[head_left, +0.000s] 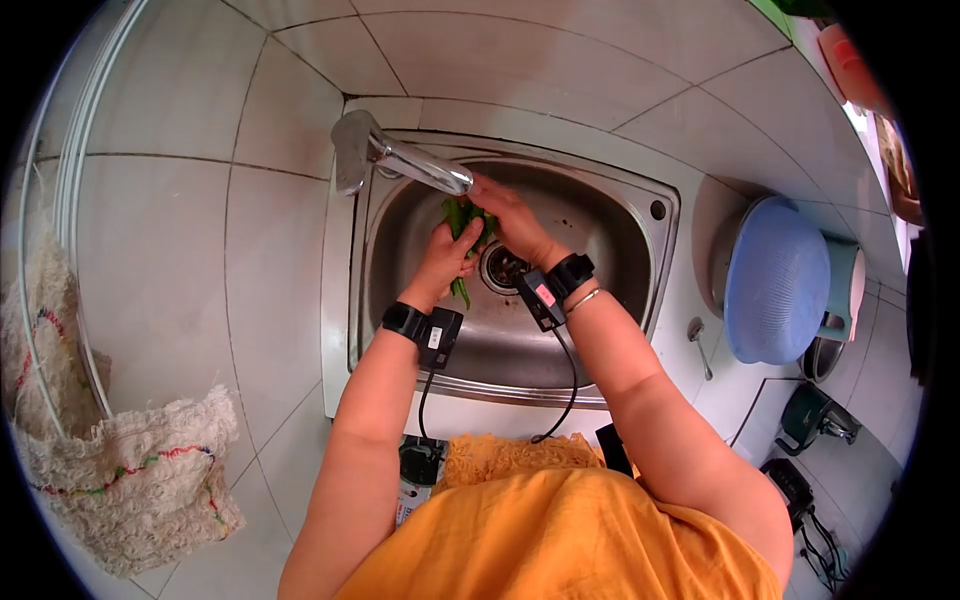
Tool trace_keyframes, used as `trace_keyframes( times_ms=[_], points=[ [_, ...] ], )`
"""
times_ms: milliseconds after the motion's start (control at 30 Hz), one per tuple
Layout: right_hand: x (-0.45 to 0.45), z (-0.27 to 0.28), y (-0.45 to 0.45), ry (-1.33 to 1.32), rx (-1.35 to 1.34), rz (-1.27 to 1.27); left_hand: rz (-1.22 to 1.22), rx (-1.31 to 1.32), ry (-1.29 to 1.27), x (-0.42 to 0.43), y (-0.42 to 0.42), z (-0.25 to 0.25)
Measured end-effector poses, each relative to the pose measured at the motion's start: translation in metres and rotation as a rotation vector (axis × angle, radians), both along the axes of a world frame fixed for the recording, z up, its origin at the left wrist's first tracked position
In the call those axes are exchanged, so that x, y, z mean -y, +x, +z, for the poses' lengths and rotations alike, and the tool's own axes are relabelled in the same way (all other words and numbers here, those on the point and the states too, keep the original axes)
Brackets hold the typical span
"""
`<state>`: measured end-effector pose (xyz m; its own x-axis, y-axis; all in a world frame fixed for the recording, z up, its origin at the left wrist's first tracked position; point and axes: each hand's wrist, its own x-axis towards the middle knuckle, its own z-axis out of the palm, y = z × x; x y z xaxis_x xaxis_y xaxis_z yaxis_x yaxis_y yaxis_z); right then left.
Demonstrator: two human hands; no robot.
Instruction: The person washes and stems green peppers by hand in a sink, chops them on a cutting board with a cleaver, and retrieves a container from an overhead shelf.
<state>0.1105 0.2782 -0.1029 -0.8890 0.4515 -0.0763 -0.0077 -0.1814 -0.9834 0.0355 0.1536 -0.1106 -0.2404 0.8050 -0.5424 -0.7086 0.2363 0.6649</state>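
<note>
Green leafy vegetables [462, 215] are in my left hand [448, 258], whose fingers are wrapped round them over the steel sink [400, 320]. Part of the green hangs below my fingers. Close beside the leaves on the right, my right hand [512, 218] reaches up under the spout of the chrome faucet [420, 165]; its fingertips are blurred, and whether they grip anything is unclear. The drain [502, 268] shows between my hands, with dark bits in it.
Right of the sink stand a blue plastic basin [778, 285] and a spoon [702, 348]. Farther right are a green appliance [812, 418] and black cables [825, 545]. A cream textured cloth [140, 480] hangs at the left. Cables run from both wrist devices.
</note>
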Motion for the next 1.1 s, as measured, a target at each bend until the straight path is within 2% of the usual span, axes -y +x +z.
trace_keyframes(
  times_ms=[67, 100, 167, 200, 267, 300, 367, 400, 433, 467, 500, 567, 667, 733, 833, 900, 967, 1033, 1100],
  points=[
    [0.001, 0.006, -0.003, -0.645, -0.088, -0.062, -0.003, -0.028, -0.028, -0.003, 0.001, -0.004],
    [0.000, 0.005, -0.001, -0.645, -0.089, -0.063, 0.023, -0.087, -0.007, -0.006, 0.000, -0.004],
    [-0.004, 0.002, 0.005, -0.443, 0.036, 0.037, 0.052, -0.145, 0.013, -0.013, 0.003, -0.001],
    [-0.004, -0.001, 0.004, -0.445, 0.037, 0.040, 0.061, -0.197, 0.013, -0.017, 0.006, 0.001],
    [-0.006, -0.007, 0.002, -0.073, 0.029, -0.046, 0.065, -0.247, 0.014, -0.019, 0.007, 0.002],
    [-0.007, -0.009, 0.001, -0.073, 0.031, -0.049, 0.031, -0.244, -0.002, -0.017, 0.007, 0.001],
    [-0.010, -0.011, 0.000, 0.154, -0.001, -0.115, -0.004, -0.242, -0.019, -0.018, 0.008, 0.006],
    [-0.010, -0.011, 0.001, 0.152, -0.001, -0.116, 0.006, -0.340, -0.049, -0.021, 0.009, 0.011],
    [-0.010, -0.011, 0.003, 0.045, 0.031, -0.166, 0.018, -0.438, -0.077, -0.022, 0.011, 0.015],
    [-0.008, -0.007, 0.002, -0.062, 0.063, -0.215, 0.018, -0.438, -0.075, -0.022, 0.010, 0.014],
    [-0.006, -0.002, 0.002, -0.060, 0.061, -0.215, 0.051, -0.435, -0.111, -0.023, 0.008, 0.012],
    [0.000, 0.008, 0.004, -0.335, -0.122, -0.192, 0.081, -0.430, -0.147, -0.024, 0.006, 0.006],
    [0.000, 0.013, 0.004, -0.235, -0.078, -0.212, 0.053, -0.300, -0.052, -0.021, 0.002, -0.005],
    [-0.006, -0.005, 0.007, -0.171, -0.041, -0.186, 0.009, -0.204, 0.058, -0.018, 0.003, -0.015],
    [-0.006, -0.013, 0.008, -0.049, 0.064, -0.162, 0.008, -0.056, 0.012, -0.012, 0.007, -0.004],
    [-0.001, -0.013, 0.006, 0.005, 0.137, -0.169, 0.042, -0.064, -0.007, -0.013, 0.009, 0.000],
    [0.007, -0.016, 0.000, 0.260, 0.174, -0.281, 0.075, -0.072, -0.023, -0.014, 0.013, -0.002],
    [0.007, -0.022, -0.004, 0.212, 0.195, -0.250, 0.060, -0.227, -0.109, -0.013, 0.018, -0.013],
    [0.005, -0.025, -0.007, 0.162, 0.217, -0.218, 0.024, -0.211, -0.138, -0.014, 0.018, -0.012]
  ],
)
